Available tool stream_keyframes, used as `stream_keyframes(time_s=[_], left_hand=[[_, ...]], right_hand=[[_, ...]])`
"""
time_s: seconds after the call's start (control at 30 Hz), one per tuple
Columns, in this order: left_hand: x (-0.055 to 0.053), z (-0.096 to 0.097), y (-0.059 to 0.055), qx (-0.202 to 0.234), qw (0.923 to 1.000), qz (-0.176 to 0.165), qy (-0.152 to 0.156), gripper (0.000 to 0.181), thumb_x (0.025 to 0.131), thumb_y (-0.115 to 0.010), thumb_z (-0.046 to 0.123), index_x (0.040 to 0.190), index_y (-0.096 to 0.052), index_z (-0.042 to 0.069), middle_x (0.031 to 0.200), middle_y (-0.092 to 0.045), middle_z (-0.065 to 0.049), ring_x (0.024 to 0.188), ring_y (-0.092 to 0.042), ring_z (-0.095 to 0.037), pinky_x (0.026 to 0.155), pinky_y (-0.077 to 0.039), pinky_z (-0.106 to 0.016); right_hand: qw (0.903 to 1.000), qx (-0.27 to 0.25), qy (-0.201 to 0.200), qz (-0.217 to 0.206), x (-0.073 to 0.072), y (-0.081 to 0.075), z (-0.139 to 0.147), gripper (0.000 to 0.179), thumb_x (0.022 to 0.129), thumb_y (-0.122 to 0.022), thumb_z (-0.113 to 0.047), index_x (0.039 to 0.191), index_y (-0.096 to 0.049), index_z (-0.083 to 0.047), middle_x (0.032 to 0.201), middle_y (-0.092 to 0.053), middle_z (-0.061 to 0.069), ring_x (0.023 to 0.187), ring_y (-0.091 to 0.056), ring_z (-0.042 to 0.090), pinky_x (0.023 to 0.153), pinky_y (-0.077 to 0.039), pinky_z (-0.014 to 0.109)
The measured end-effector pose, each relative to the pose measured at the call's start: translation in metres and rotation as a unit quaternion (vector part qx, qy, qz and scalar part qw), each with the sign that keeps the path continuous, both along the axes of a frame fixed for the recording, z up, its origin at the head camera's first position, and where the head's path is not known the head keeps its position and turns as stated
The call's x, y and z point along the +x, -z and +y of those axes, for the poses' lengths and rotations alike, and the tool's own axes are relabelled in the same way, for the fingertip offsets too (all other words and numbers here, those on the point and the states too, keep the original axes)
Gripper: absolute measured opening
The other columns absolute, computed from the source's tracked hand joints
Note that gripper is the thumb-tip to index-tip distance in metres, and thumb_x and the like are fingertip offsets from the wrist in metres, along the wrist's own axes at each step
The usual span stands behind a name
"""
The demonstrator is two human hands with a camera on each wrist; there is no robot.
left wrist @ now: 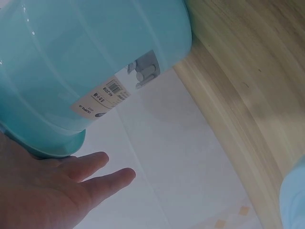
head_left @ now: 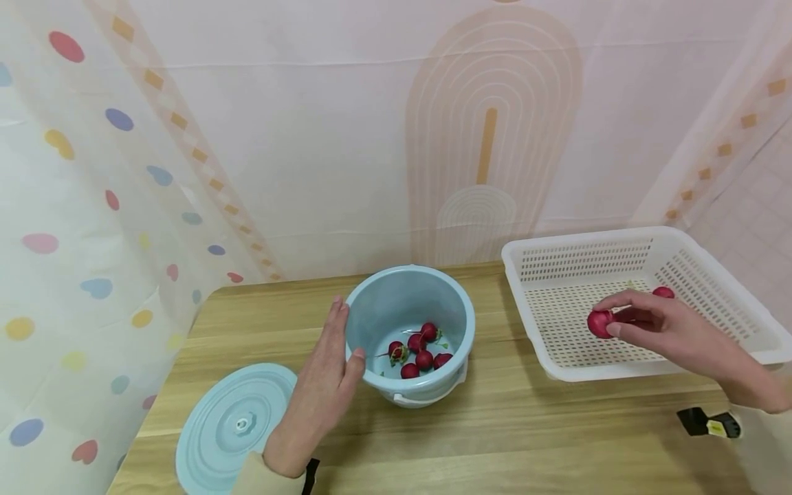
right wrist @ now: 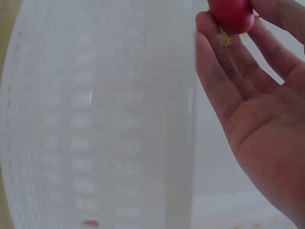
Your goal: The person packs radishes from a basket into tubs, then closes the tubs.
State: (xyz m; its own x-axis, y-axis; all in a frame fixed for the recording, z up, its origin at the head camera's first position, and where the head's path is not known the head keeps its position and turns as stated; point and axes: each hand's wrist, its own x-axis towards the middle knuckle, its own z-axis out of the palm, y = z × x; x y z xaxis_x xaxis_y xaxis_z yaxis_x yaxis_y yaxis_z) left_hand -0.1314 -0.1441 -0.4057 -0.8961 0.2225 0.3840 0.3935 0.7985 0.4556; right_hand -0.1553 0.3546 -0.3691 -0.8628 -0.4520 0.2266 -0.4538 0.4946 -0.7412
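Between thumb and fingers, my right hand (head_left: 674,330) pinches a red radish (head_left: 600,324) over the white slotted basket (head_left: 538,337). The same radish (right wrist: 233,14) shows at the top of the right wrist view. Another radish (head_left: 663,292) lies in the basket, partly behind that hand. With straight fingers, my left hand (head_left: 322,385) rests against the left rim of a light blue bucket (head_left: 377,302). Several radishes (head_left: 424,359), some with green stems, lie on the bucket's bottom. In the left wrist view, a paper label (left wrist: 114,93) shows on the bucket's side.
A round light blue lid (head_left: 210,419) lies on the wooden table (head_left: 482,440), left of the bucket and partly behind my left hand. The bucket's white handle (head_left: 433,397) hangs down its front. A patterned curtain (head_left: 322,151) hangs behind the table and along its left side.
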Motion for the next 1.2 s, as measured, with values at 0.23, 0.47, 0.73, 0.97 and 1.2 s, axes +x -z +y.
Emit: stream_keyframes(time_s=[0.23,0.47,0.73,0.97,1.2], left_hand=[[0.000,0.001,0.000,-0.002,1.0000,0.003,0.001,0.067,0.109,-0.042,0.029,0.163,-0.020,-0.004,0.173,-0.014,-0.012,0.155,-0.024,-0.033,0.118,-0.033,-0.056],[0.001,0.003,-0.001,0.000,1.0000,0.004,0.001,0.067,0.108,-0.044,0.028,0.163,-0.021,-0.003,0.173,-0.015,-0.011,0.155,-0.024,-0.032,0.119,-0.032,-0.055],[0.001,0.002,-0.003,-0.003,1.0000,0.003,-0.005,0.068,0.105,-0.049,0.023,0.162,-0.024,-0.004,0.171,-0.019,-0.014,0.154,-0.027,-0.034,0.118,-0.031,-0.061],[0.001,0.002,-0.007,-0.012,0.9998,-0.008,-0.011,0.068,0.104,-0.049,0.025,0.160,-0.027,-0.005,0.170,-0.022,-0.016,0.157,-0.020,-0.034,0.117,-0.025,-0.069],[0.001,0.001,-0.008,-0.019,0.9997,-0.004,-0.012,0.068,0.103,-0.050,0.025,0.160,-0.028,-0.006,0.170,-0.024,-0.017,0.156,-0.021,-0.035,0.116,-0.026,-0.071]], right_hand=[[0.9992,-0.021,0.028,0.020,0.008,-0.006,-0.015,0.033,0.098,-0.064,0.005,0.128,-0.067,-0.008,0.115,-0.070,-0.005,0.099,-0.070,0.005,0.077,-0.056,0.018],[0.9958,-0.059,0.054,0.046,0.017,-0.010,-0.029,0.034,0.094,-0.066,0.009,0.124,-0.069,-0.006,0.111,-0.072,-0.004,0.085,-0.071,0.011,0.071,-0.055,0.019],[0.9905,-0.091,0.090,0.051,0.026,-0.019,-0.051,0.034,0.094,-0.067,0.009,0.125,-0.069,-0.004,0.117,-0.070,-0.006,0.087,-0.072,0.012,0.073,-0.056,0.018],[0.9827,-0.165,0.043,0.073,0.029,-0.025,-0.072,0.038,0.089,-0.065,0.019,0.123,-0.066,0.003,0.120,-0.068,0.003,0.091,-0.072,0.010,0.078,-0.057,0.016],[0.9730,-0.221,-0.002,0.068,0.027,-0.028,-0.091,0.036,0.089,-0.064,0.020,0.123,-0.066,0.008,0.119,-0.068,0.008,0.093,-0.071,0.014,0.081,-0.058,0.019]])
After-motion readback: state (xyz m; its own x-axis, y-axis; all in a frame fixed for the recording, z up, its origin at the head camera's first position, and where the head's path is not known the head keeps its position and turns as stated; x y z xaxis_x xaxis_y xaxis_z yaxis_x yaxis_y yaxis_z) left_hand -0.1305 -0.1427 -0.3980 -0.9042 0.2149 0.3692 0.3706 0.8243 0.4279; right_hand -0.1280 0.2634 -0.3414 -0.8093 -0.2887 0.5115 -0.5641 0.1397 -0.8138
